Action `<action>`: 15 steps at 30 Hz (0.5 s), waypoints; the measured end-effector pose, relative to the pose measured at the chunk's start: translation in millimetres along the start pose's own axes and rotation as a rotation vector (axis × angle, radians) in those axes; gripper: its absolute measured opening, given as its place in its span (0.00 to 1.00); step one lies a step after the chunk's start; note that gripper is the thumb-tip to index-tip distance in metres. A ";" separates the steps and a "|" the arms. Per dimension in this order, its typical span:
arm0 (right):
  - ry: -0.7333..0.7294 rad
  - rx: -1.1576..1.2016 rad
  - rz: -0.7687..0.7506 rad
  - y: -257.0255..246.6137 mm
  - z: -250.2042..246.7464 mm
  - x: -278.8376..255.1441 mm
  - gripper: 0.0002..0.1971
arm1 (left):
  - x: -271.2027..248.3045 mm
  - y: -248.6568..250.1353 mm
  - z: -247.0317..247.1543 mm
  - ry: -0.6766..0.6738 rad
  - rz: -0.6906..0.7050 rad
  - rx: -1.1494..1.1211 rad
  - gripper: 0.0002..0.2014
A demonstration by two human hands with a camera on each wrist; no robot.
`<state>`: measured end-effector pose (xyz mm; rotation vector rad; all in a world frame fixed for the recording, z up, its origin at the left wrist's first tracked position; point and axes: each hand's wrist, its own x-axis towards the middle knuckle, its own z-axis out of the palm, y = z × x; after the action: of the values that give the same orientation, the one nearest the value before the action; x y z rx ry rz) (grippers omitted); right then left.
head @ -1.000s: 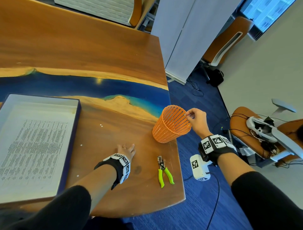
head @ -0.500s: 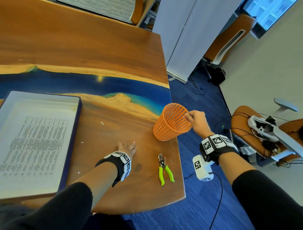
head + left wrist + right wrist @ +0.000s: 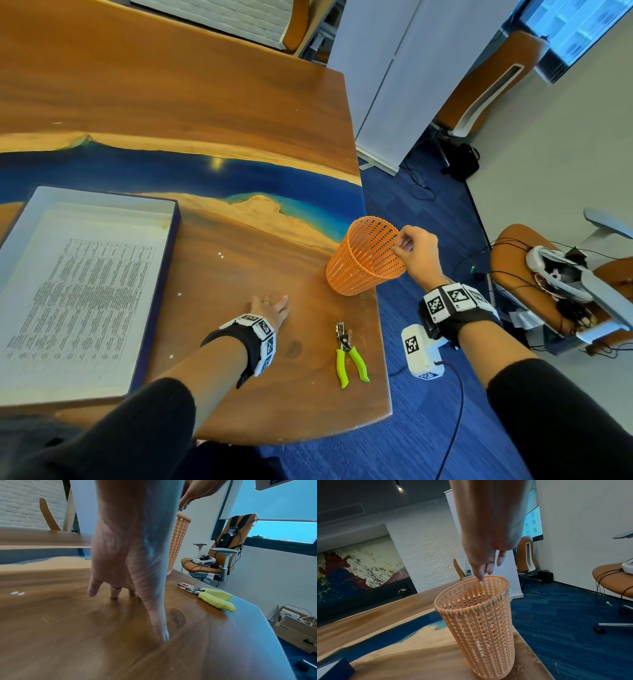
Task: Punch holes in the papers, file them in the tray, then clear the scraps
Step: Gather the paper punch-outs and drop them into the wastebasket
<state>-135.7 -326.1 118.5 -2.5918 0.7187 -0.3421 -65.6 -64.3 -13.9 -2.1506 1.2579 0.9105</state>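
An orange mesh basket [image 3: 366,263] stands slightly tilted on the table near its right edge. My right hand [image 3: 406,245] pinches its rim; in the right wrist view the fingertips [image 3: 482,574] sit on the rim of the basket [image 3: 479,622]. My left hand [image 3: 270,305] rests flat on the wood with its fingers [image 3: 114,593] straight. A green-handled hole punch [image 3: 347,349] lies to the right of that hand. Small white paper scraps [image 3: 221,254] dot the table. Printed papers [image 3: 78,291] lie in the tray [image 3: 102,198] at the left.
The table's rounded right edge [image 3: 380,325] runs just beside the basket and the punch, with blue carpet below. An orange office chair [image 3: 534,284] loaded with a headset and cables stands to the right. More scraps [image 3: 18,593] lie left of my left hand.
The basket has tipped a little more upright under my right hand. My left hand has stayed flat on the table in about the same spot.
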 end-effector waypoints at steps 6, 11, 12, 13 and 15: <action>0.089 0.044 -0.111 -29.2 11.8 4.0 0.13 | -1.3 -15.8 12.9 0.213 0.087 -0.063 0.39; 0.012 0.133 -0.295 -85.2 55.8 3.3 0.10 | -21.7 -58.0 45.2 0.499 -0.017 -0.327 0.24; -0.039 0.130 -0.331 -96.3 70.5 -0.8 0.08 | -27.1 -67.4 55.6 0.535 -0.070 -0.378 0.22; -0.100 0.123 -0.357 -105.4 86.8 -6.5 0.07 | -32.2 -76.1 66.2 0.562 -0.123 -0.422 0.22; -0.246 0.120 -0.381 -119.4 123.4 -25.5 0.07 | -45.0 -90.9 87.2 0.585 -0.218 -0.508 0.23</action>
<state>-63.4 -178.5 62.2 -2.5839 0.1134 -0.1661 -27.4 62.7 -31.1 -3.0445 1.0715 0.5599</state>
